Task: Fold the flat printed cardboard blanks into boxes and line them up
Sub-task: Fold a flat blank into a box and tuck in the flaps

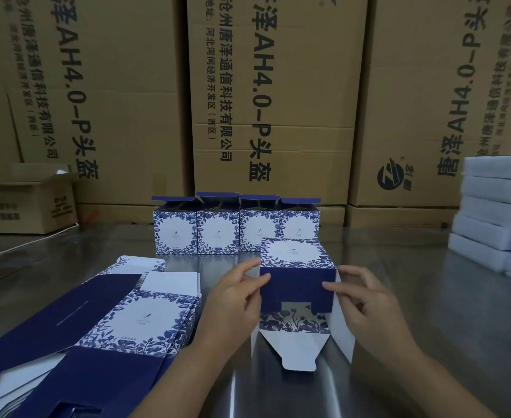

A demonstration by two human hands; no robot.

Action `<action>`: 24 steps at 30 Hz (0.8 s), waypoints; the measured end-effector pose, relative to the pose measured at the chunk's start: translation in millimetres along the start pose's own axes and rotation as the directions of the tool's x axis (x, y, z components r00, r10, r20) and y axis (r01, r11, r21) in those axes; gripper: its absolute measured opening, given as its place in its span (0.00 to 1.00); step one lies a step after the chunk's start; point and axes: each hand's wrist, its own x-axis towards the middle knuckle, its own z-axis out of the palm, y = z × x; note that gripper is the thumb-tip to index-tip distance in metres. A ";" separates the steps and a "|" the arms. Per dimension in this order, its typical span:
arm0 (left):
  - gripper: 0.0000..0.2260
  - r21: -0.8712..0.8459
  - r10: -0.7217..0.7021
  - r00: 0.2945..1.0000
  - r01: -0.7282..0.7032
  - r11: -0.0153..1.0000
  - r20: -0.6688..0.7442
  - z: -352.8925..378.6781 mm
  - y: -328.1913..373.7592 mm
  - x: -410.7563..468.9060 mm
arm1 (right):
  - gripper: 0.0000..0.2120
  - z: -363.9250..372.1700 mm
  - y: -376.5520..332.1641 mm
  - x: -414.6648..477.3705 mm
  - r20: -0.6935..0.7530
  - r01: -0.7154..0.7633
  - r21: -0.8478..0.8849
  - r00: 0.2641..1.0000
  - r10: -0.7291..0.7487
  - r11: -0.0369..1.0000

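Tall brown cartons (pixel 278 101) stand behind a shiny metal table (pixel 414 282)

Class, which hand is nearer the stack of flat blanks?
Left. The left hand is just right of the stack of flat blanks; the right hand lies beyond the half-folded box.

Left hand (pixel 233 301) and right hand (pixel 368 300) pinch a half-folded box (pixel 296 286).
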 end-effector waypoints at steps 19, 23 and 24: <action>0.12 -0.088 0.077 0.995 -0.082 0.993 -0.067 4.5 21.6 0.9 | 0.10 -15.5 -34.5 4.5 -0.018 0.129 -0.187 0.991 -0.135 0.974; 0.10 -0.109 0.072 0.995 -0.080 0.991 -0.076 5.3 21.3 1.1 | 0.12 -11.2 -32.5 5.1 -0.016 0.178 -0.229 0.982 -0.186 0.957; 0.10 -0.111 0.067 0.994 -0.076 0.991 -0.081 5.3 20.6 1.4 | 0.12 -10.4 -31.6 5.2 -0.023 0.181 -0.229 0.981 -0.191 0.957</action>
